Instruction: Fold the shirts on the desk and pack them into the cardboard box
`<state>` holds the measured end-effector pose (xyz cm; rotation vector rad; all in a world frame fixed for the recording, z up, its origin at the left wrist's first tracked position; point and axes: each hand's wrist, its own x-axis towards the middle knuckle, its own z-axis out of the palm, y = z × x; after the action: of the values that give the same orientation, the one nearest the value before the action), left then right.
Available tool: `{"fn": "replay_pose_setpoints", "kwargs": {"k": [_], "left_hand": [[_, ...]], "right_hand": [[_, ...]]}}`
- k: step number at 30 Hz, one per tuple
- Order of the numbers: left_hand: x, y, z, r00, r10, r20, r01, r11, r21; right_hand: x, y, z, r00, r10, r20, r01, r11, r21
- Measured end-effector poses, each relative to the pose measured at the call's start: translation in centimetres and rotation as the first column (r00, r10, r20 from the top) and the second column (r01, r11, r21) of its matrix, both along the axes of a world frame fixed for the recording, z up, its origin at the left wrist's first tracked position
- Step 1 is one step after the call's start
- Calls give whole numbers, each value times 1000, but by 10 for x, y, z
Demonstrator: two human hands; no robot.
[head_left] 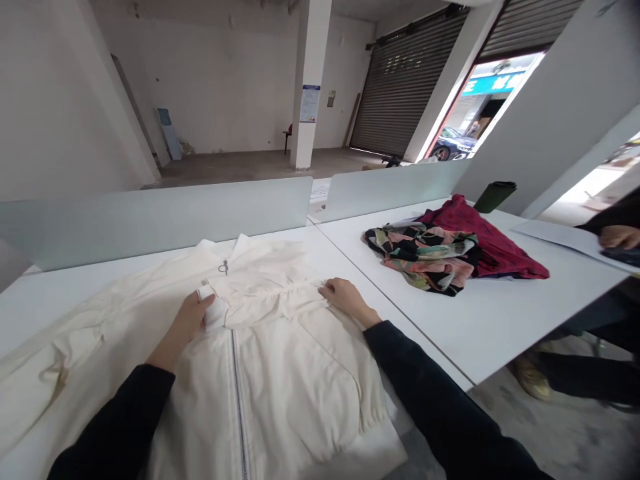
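Pinch grips, left hand [194, 313] and right hand [347, 299]

Zip-front jacket [290, 373] is lying on left desk [50, 293]; garment pile [425, 250] is sitting rightward, on right desk [490, 327]. Cylinder [495, 197] is resting behind pile. Divider panels [200, 213] are lining desks' far edges.

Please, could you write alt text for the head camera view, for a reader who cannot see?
A person's left hand and right hand hold a cream garment with a zip, spread on a white tabletop. To the right lie patterned cloth and dark red cloth; frosted partitions stand behind.
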<state>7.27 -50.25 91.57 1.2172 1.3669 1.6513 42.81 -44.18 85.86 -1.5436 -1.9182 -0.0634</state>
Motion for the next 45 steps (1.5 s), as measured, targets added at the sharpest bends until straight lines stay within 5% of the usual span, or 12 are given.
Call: {"fn": "replay_pose_setpoints", "kwargs": {"k": [6,13,18,23,27,31,34,38,42,45], "left_hand": [[-3,18,36,976,138,-171,-124,988,94],[-30,29,-3,857,334,-393,-335,940,68],[-33,35,-10,762,404,-507,-405,907,113],[-26,29,-11,694,440,-569,-423,890,171],[-19,20,-8,689,457,-562,-388,888,247],[-15,16,-2,626,536,-566,-399,844,359],[-17,18,-3,575,514,-636,-423,853,306],[-15,21,-6,500,446,-742,-438,870,228],[-7,18,-5,453,415,-789,-462,866,191],[-5,15,-3,457,413,-788,-465,866,184]], "right_hand": [[-5,-1,-5,1000,1,-16,-1,1000,-9],[10,1,2,993,106,-46,-109,992,-61],[18,36,46,982,169,-84,-172,984,-34],[-19,88,98,982,183,-45,-181,982,49],[-47,118,110,987,162,25,-162,987,22],[-48,129,102,995,100,27,-101,994,44],[-37,116,92,997,69,-15,-67,992,109],[-9,68,67,993,117,-27,-111,982,149],[18,6,23,946,323,-23,-320,944,78],[23,-23,-12,932,361,-22,-354,923,153]]}}
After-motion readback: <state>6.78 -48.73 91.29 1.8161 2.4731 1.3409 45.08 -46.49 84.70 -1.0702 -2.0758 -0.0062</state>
